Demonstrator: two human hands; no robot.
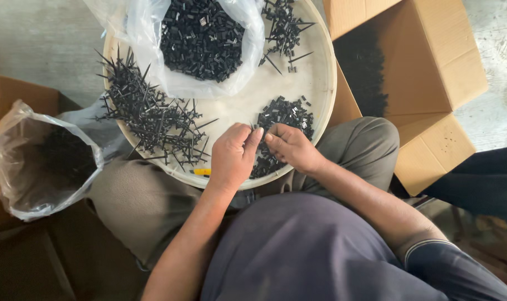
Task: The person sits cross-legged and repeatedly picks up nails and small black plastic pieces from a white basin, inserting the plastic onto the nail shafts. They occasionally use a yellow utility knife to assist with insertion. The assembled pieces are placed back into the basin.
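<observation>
A round cream tray (320, 106) rests on my lap. My left hand (231, 159) and my right hand (290, 147) meet fingertip to fingertip over its near edge, pinching a small black plastic part between them. Just beyond my fingers lies a heap of small black clips (284, 114). A tangle of black spiked plastic pieces (147, 114) covers the tray's left side. A smaller bunch of spiked pieces (284, 25) sits at the far right of the tray. A clear plastic bag of small black parts (200, 36) stands at the tray's far side.
An open cardboard box (426, 72) holding dark parts stands to the right. A clear bag with black pieces (41, 161) sits in a box at the left. A small yellow object (201, 171) lies at the tray's near rim. Grey concrete floor lies beyond.
</observation>
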